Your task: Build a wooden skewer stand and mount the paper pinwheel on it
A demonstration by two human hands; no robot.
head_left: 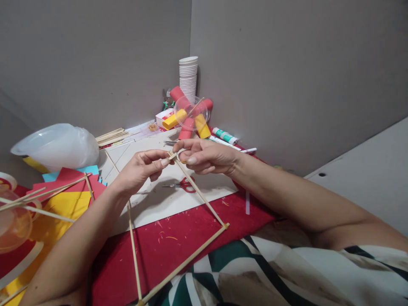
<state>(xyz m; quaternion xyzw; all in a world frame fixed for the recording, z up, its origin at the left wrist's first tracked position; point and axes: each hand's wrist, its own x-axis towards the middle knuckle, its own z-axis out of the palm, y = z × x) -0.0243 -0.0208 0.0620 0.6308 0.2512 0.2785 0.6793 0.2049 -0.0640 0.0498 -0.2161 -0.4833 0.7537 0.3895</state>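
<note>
Left hand (147, 166) pinched a bound corner of the slim wooden-stick frame (201, 196) above the red cloth-covered bench (153, 250); right hand (208, 157) curled beside that corner, its grip unclear. Below, red-handled metal scissors (187, 185) lay on smooth white board (219, 185); beyond stood ribbed, stacked cups (188, 78).

Left hand (137, 169) pinching, right hand (214, 157) — fingers (186, 145) curled

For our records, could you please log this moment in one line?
left hand: pinching stick frame; right hand: alongside, grip unclear; scissors: on white board
</note>
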